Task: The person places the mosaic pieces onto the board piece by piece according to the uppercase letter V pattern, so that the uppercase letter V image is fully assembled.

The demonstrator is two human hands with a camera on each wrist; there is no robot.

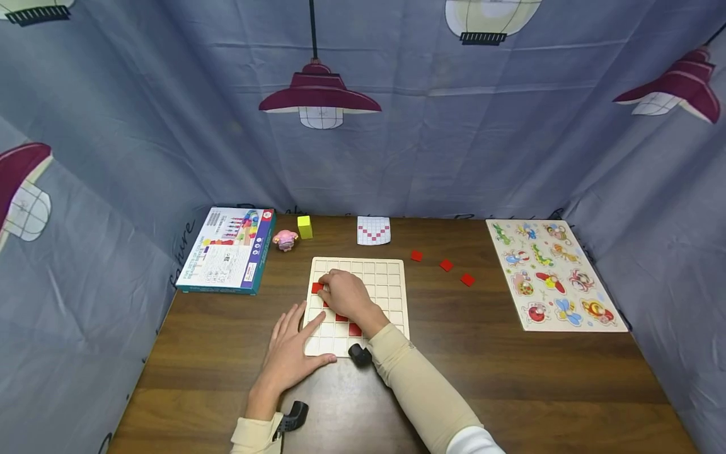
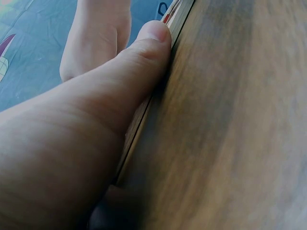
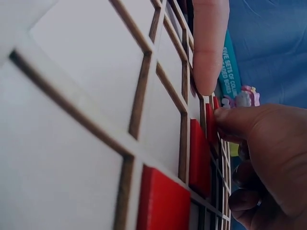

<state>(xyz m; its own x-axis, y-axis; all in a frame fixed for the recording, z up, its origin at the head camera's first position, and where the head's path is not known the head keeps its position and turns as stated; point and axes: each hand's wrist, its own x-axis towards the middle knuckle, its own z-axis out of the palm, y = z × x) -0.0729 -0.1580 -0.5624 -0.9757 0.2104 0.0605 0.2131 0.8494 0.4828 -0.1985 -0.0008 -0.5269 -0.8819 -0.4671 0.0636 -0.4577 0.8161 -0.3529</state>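
A pale square grid board (image 1: 387, 277) lies on the table, with several red square tiles (image 1: 355, 330) set in a diagonal down its left half. My right hand (image 1: 348, 295) reaches over the board and pinches the upper-left red tile (image 1: 317, 287) at its grid square. In the right wrist view the thumb (image 3: 235, 119) touches that tile; the other fingers curl below and are partly hidden. Fingers spread, my left hand (image 1: 292, 350) rests along the board's left and front edges. Its thumb (image 2: 153, 36) presses the board's edge in the left wrist view.
Three loose red tiles (image 1: 446, 265) lie right of the board. A patterned card (image 1: 374, 231) is behind it. Back left are a yellow block (image 1: 304, 227), a pink figurine (image 1: 285, 239) and a flat box (image 1: 227, 252). An insect picture board (image 1: 553, 277) lies at right.
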